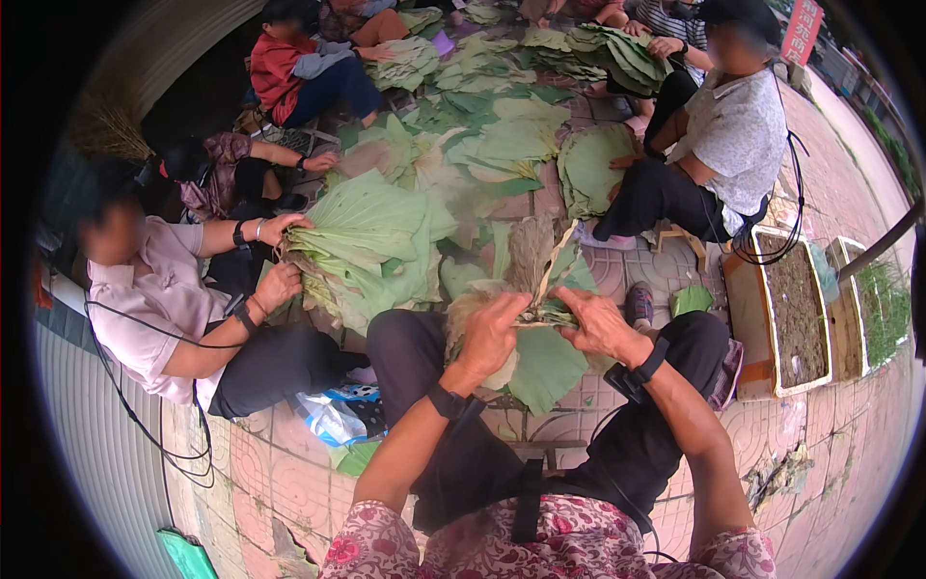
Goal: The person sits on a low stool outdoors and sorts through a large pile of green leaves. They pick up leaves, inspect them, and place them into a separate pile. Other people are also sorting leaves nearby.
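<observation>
Between my knees I hold a bundle of large lotus leaves, part green and part dried brown. My left hand is closed around the gathered leaf bases on the left. On the other side my right hand pinches the same gathered part, its fingers close to the left ones. A dry, curled brown leaf stands up beyond my hands. What lies under my fingers is partly hidden. Past the bundle, more flat green leaves are spread over the paving.
At my left a person in a pink shirt grips a fan of leaves. A person in a white patterned shirt sits at the right by a leaf stack. Soil-filled boxes stand right; a plastic bag lies by my left leg.
</observation>
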Tool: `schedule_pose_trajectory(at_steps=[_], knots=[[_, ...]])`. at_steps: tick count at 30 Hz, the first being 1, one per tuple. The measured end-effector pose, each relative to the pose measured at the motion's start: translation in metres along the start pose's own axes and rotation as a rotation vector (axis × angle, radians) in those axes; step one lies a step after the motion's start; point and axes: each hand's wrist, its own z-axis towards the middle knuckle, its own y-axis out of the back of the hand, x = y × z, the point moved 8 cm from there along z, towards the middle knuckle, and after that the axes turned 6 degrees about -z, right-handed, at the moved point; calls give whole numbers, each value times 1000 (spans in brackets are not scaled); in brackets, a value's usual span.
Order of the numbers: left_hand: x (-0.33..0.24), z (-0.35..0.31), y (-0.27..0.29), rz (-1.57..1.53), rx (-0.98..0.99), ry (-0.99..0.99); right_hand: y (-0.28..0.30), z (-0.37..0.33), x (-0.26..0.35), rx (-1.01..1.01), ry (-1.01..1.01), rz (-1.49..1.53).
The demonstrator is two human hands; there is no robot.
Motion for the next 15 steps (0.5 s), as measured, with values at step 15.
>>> schedule_pose_trajectory(at_steps=[15], knots=[[8, 1, -3, -39, 4, 75, 1, -2, -6, -185, 39, -65]])
